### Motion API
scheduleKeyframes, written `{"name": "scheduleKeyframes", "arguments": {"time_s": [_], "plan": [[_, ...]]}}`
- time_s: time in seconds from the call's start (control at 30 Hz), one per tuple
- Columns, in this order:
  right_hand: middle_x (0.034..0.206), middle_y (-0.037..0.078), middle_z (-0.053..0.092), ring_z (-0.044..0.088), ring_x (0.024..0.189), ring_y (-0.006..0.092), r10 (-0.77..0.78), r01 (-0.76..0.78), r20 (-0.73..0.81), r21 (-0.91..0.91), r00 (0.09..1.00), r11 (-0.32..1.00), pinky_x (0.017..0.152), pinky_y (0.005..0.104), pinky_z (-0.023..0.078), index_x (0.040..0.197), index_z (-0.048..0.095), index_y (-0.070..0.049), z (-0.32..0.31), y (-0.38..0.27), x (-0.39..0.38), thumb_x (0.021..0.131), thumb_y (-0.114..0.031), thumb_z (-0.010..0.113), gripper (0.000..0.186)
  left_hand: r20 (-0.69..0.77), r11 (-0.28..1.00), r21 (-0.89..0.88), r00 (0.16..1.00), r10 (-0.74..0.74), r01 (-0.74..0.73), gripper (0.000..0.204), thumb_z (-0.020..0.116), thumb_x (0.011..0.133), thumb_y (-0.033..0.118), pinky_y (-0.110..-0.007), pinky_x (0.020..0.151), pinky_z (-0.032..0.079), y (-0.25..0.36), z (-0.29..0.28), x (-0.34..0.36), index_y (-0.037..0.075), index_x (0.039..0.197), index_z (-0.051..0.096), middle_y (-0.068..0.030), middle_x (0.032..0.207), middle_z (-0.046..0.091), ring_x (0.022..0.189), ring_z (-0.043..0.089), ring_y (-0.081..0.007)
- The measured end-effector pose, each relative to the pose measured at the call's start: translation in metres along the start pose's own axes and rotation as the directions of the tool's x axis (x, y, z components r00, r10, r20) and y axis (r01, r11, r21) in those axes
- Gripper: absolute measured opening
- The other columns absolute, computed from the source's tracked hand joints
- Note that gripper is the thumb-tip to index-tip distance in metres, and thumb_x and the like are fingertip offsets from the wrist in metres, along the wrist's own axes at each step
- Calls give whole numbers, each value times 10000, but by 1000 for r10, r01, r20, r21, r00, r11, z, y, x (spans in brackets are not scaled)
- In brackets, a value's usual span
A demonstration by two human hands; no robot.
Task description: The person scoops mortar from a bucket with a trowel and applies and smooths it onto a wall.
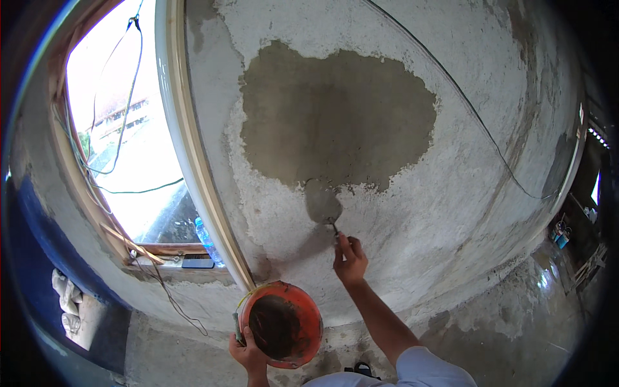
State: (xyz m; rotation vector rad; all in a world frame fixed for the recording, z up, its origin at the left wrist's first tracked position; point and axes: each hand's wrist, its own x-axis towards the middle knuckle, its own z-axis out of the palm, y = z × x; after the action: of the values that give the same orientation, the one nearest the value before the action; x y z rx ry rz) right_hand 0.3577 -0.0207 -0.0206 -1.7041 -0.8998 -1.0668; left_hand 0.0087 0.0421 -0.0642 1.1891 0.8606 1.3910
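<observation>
My right hand (350, 259) is closed around the handle of a small trowel (322, 201). The trowel's rounded grey blade points up and lies at or very near the lower edge of a dark, wet-looking plaster patch (335, 116) on the wall. Down to the left, my left hand (249, 351) grips the side of an orange bucket (314, 322) near its handle. Tilted toward me, the bucket shows dark grey mortar (274, 326) inside. Its far side is close to the foot of the wall.
Left of the patch, a pale wooden strip (193, 129) runs down beside a window with dangling wires (122, 148). On the sill stand a plastic bottle (206, 240) and a dark flat phone-like object (198, 263). A black cable (451, 80) crosses the rough wall (412, 238).
</observation>
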Motion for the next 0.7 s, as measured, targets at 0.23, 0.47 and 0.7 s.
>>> {"name": "scheduleKeyframes", "arguments": {"time_s": [0.23,0.47,0.7], "plan": [[1051,113,704,740,809,298,-12,7,24,211,1000,977,675,384,613,1315,719,-158,7,-36,-28,873,-23,796,469,59,999,27,998,-20,18,172,673,1061,141,-255,608,472,-7,-23,13,8,960,635,-12,814,668,695,602,-75],[1048,94,707,743,799,289,107,-106,-25,30,994,994,656,381,603,1345,711,-172,13,-23,3,890,-61,796,476,131,998,55,991,-37,30,180,668,1065,146,-266,601,472,-2,-31,15,8,955,635,-13,802,666,680,598,-77],[1046,84,712,742,770,257,3,-6,30,125,1000,992,635,372,602,1343,718,-207,6,-32,-29,886,-83,811,483,87,999,40,996,-24,21,198,676,1065,163,-277,599,472,-8,-46,21,4,953,640,-13,801,671,674,597,-82]]}}
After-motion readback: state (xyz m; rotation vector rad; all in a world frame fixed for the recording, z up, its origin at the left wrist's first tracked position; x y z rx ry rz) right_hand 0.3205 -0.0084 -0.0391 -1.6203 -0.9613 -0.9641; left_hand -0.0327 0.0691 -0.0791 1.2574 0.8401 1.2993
